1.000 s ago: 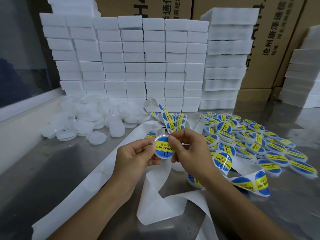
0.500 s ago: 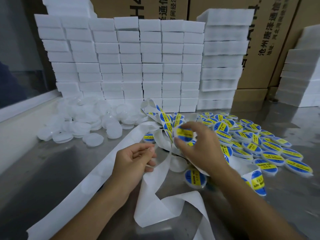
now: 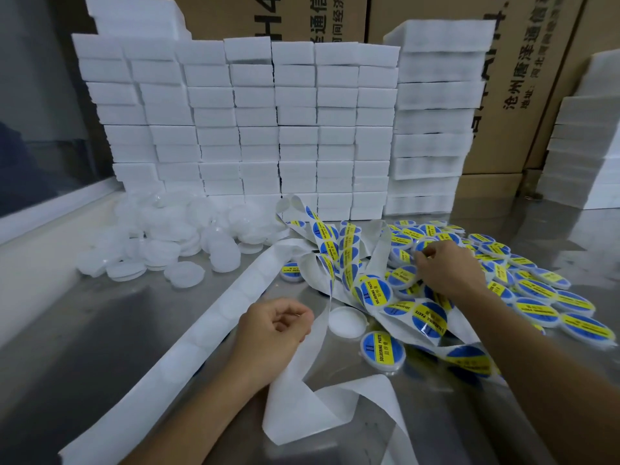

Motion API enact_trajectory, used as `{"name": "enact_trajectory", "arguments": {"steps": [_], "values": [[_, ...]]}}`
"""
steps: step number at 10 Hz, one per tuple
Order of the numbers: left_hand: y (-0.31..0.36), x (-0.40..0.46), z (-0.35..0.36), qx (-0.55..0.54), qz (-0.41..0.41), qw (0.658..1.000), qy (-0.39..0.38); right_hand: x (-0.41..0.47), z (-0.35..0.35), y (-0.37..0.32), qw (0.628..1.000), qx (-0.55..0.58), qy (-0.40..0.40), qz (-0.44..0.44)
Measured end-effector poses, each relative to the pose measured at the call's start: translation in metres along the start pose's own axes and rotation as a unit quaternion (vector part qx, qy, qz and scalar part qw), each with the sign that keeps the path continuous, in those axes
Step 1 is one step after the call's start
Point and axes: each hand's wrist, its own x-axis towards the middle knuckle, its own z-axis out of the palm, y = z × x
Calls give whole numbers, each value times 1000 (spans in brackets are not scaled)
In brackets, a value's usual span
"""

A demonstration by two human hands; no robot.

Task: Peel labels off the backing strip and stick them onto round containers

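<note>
Right hand [image 3: 448, 265] is over the heap of blue-and-yellow-labelled round plastic containers [image 3: 536, 293], fingers curled; can't tell if it grips one. Left hand [image 3: 273, 327], loosely curled, holds nothing, sits nearest the bare white round container [image 3: 347, 321], w/ the white backing strip [image 3: 315, 333] running lengthwise between them.

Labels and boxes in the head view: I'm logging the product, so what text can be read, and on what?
"SOLDERING PASTE": labelled container near the front, and labels on the backing strip.
"II": same container label.
"沧州" and "通信": cardboard box at the back; its other print is cut off or blurred.
Labelled pile: too blurred.
</note>
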Motion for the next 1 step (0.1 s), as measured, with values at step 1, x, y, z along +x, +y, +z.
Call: {"name": "enact_trajectory", "arguments": {"steps": [1], "values": [[3,2,-3,-8,12,1000,8,-6,-8,-7,999,18,35,-36]]}}
